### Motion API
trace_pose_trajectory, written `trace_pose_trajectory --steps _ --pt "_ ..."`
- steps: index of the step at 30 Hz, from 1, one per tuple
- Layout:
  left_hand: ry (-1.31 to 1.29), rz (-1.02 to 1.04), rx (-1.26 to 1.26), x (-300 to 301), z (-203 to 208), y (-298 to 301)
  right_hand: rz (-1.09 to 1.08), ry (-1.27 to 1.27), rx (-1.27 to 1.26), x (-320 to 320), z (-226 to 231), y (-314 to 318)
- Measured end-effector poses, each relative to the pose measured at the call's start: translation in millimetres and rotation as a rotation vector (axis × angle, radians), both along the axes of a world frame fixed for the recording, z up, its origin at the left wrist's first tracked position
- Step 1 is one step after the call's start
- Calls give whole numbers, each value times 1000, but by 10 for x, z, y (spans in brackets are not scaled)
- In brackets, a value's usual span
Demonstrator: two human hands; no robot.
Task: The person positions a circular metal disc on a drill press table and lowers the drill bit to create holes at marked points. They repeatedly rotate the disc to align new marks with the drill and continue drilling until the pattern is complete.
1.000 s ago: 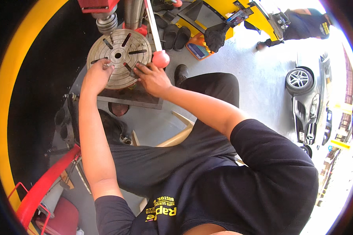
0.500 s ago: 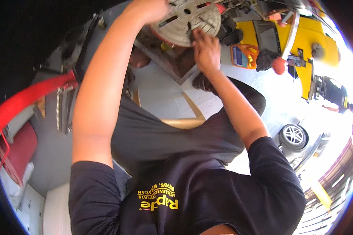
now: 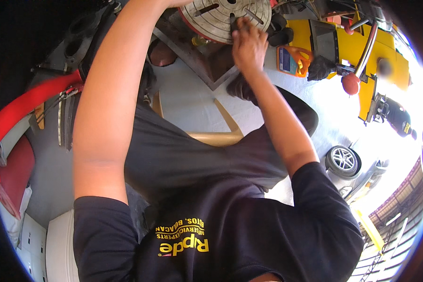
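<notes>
At nine o'clock a red bar (image 3: 26,105) slants along the rim, and beside it a grey machine body (image 3: 75,42) rises toward eleven. My left arm runs up from seven o'clock to the top edge at about twelve. My left hand (image 3: 176,2) is almost wholly cut off by the top edge at the disc's left edge, so I cannot tell whether it is spread or closed, nor whether it grips anything.

The disc (image 3: 225,19) sits at twelve o'clock: a round, pale metal plate with dark slots running out from its middle, part of it out of the picture. It rests on a dark square base (image 3: 207,63) just below it.

My right hand (image 3: 249,44) lies on the disc's lower edge, at about one o'clock from the middle of the picture. Its fingers (image 3: 239,28) are drawn together and point up onto the plate, their tips at a small dark piece (image 3: 232,22) in one of the slots; whether they pinch it I cannot tell. My right forearm runs down toward four o'clock.

Below the base, at the centre, a wooden stool (image 3: 216,136) shows between my knees. At two o'clock stands a yellow machine (image 3: 376,56) with a red knob (image 3: 350,83) on a lever. At four o'clock a car wheel (image 3: 343,160) lies on bright floor.
</notes>
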State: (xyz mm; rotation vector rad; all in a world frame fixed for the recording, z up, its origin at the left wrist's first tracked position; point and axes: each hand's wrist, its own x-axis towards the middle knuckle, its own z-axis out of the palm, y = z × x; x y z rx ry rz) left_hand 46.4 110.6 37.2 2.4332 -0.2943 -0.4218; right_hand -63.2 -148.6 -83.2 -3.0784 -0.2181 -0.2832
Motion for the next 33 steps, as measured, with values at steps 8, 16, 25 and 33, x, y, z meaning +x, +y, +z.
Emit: trace_pose_trajectory --steps 8,16,25,33 --pt "-36 -21 -1 49 -46 -8 17 -84 77 -54 -79 -397" --pt "-61 17 -25 111 -20 -11 49 -41 100 -199 -113 -516" --pt "-48 83 -100 112 14 193 86 59 286 -350 273 -13" --pt "-70 123 -110 220 -13 273 274 74 61 -53 72 634"
